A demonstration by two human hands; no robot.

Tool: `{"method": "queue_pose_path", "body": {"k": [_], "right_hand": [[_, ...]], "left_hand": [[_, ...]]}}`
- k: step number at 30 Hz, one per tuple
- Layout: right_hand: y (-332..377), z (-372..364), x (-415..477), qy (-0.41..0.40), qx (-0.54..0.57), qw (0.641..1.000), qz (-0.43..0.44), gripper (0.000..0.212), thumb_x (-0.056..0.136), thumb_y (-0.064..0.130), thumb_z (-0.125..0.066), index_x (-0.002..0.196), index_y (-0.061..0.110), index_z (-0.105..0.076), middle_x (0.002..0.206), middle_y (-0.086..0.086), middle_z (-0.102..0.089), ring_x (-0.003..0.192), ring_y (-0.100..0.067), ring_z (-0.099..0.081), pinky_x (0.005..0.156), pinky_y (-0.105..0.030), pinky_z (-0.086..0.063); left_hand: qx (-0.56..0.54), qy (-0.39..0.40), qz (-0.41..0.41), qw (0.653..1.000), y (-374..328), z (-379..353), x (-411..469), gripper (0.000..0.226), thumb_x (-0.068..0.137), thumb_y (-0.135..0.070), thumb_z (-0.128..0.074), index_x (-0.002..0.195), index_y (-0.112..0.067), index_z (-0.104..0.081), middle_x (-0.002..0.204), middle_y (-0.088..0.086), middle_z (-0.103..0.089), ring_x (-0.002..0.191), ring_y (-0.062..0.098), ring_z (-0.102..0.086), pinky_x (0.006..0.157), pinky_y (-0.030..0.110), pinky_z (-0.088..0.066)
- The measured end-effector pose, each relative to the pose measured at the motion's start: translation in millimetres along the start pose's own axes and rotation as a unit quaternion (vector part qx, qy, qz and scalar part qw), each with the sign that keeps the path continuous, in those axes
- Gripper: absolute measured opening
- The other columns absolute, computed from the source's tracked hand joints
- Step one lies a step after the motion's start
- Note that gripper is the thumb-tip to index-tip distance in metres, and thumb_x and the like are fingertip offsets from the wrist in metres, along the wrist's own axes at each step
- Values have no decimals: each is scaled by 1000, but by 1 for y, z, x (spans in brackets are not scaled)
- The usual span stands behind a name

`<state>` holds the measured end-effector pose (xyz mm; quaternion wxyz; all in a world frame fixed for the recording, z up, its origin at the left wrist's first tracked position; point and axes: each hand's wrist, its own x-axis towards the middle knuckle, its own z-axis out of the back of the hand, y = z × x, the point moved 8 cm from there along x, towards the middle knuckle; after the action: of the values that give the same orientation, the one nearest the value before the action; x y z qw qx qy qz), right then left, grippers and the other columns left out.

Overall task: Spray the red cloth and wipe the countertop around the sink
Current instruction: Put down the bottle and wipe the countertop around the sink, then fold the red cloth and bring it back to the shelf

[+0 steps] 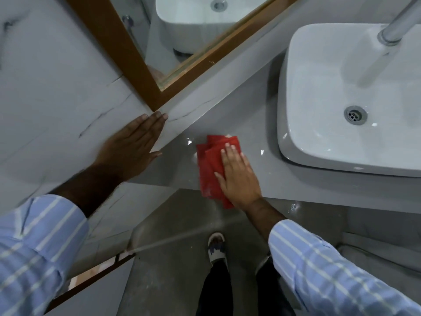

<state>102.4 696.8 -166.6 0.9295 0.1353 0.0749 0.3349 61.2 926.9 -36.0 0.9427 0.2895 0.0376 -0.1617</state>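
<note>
A folded red cloth lies flat on the grey countertop, left of the white basin sink. My right hand presses palm-down on the cloth, fingers together and pointing toward the wall, near the counter's front edge. My left hand rests flat against the marble wall tile at the counter's left end, fingers extended, holding nothing. No spray bottle is in view.
A wood-framed mirror hangs above the counter's back edge. A chrome tap reaches over the sink. Small wet glints show on the counter beside the cloth. Below the counter are the grey floor and my sandalled foot.
</note>
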Motion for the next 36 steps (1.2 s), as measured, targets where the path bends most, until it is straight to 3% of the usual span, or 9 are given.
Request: {"method": "queue_pose_path", "body": {"k": [5, 8, 12, 18, 21, 24, 29, 32, 36], "right_hand": [[16, -1, 14, -9, 6, 994, -105, 73, 108, 46, -39, 162, 0, -22, 171, -22, -22, 160, -34, -18, 130, -51, -13], [63, -12, 34, 30, 29, 998, 47, 78, 105, 53, -44, 162, 2, -24, 171, -18, -23, 160, -32, -18, 131, -48, -7], [65, -13, 36, 89, -26, 963, 252, 82, 105, 59, -39, 163, 4, -22, 173, -17, -19, 161, -29, -14, 131, -46, -9], [-39, 15, 22, 103, -66, 955, 269, 79, 106, 57, -36, 165, 9, -16, 174, -14, -13, 162, -25, -10, 130, -49, -15], [-47, 24, 22, 138, -82, 949, 271, 83, 105, 63, -31, 166, 11, -12, 175, -13, -10, 162, -24, -6, 131, -48, -9], [-39, 39, 18, 117, -2, 976, 186, 83, 104, 67, -32, 164, 11, -22, 175, -11, -14, 162, -24, -9, 131, -45, -9], [-66, 63, -25, 38, 78, 992, -94, 52, 107, 30, -50, 150, 3, -46, 155, -17, -49, 144, -33, -43, 121, -44, -36], [-74, 66, -41, 74, 53, 982, -168, 48, 102, 34, -60, 142, 9, -51, 135, -12, -61, 125, -32, -53, 101, -45, -51], [-88, 70, -32, 94, 54, 965, -238, 44, 95, 36, -73, 129, 10, -62, 126, -13, -64, 120, -33, -58, 93, -43, -55]], "left_hand": [[13, -12, -4, 1000, 1, -1, 0, 83, 104, -52, -4, 159, 8, 5, 170, 27, 0, 159, 37, -5, 131, 44, -7], [30, -19, -1, 999, 2, -2, -2, 83, 103, -52, -6, 159, 9, 5, 170, 27, -2, 159, 37, -8, 130, 43, -3], [20, -21, 7, 1000, 2, -1, -3, 84, 103, -52, -10, 160, 8, 4, 171, 25, 0, 160, 36, -5, 131, 43, -4], [-13, 6, 30, 999, 3, -3, -2, 85, 104, -55, -12, 160, 8, 2, 170, 27, -4, 159, 38, -8, 131, 45, -4], [-82, 36, 66, 994, -14, 0, 6, 88, 104, -60, -13, 160, 8, -8, 168, 29, -10, 158, 42, -10, 130, 51, -7], [-163, 81, 41, 982, -48, 4, 37, 81, 104, -57, -23, 161, 1, -19, 169, 24, -18, 158, 38, -13, 129, 50, -13], [-413, 97, 59, 903, -91, 15, 120, 71, 103, -41, -50, 161, -8, -26, 168, 12, -30, 156, 29, -24, 126, 37, -17], [-424, 148, 38, 892, -119, 9, 157, 70, 103, -36, -53, 162, -11, -24, 169, 9, -26, 155, 28, -24, 126, 40, -22], [-415, 136, 45, 899, -129, 4, 172, 57, 92, -29, -69, 146, -16, -54, 147, 8, -49, 134, 33, -50, 110, 42, -44]]}}
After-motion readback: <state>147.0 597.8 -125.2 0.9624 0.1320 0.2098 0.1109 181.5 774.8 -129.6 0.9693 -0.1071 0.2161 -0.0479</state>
